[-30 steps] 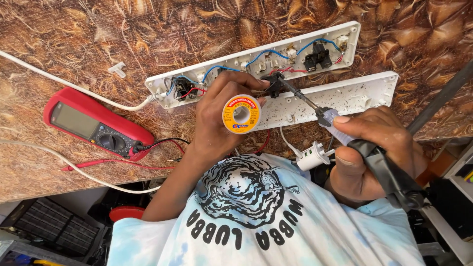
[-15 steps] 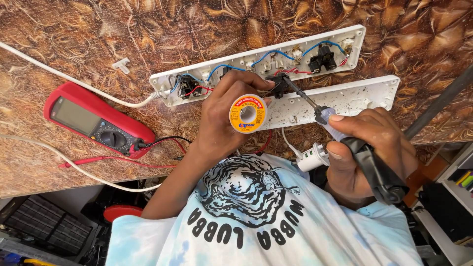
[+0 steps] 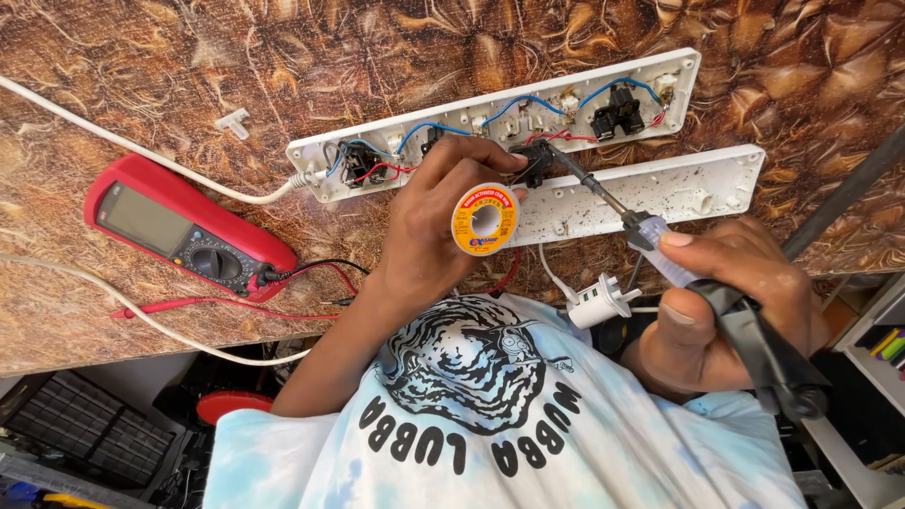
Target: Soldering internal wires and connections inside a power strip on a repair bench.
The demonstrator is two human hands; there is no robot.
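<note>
Since the earlier frames little has shifted: the left hand keeps the solder spool in the same place over the opened power strip, and the soldering iron stays aimed at the same black socket block; only the view has drifted slightly.

Left fingers are clenched around the small yellow-faced spool, holding it just below the strip's exposed wiring. The right hand is closed in a pen-like grasp on the iron's handle, thumb pressed along the pale collar.

As a judgement, the work is mid-way: the strip's housing is open, its white cover lies just beside it on the tabletop, blue and red wires run between the socket blocks, and the iron's tip sits at one block near the middle. Whether that joint is finished cannot be told, and the cover is not yet back on.

The iron's long axis runs diagonally, handle low at the right edge, tip pointing up and to the left into the strip. The strip itself lies lengthwise across the tabletop, tilted slightly upward to the right. A red multimeter with its leads rests well apart at the left, and a white plug hangs near the tabletop edge.
</note>
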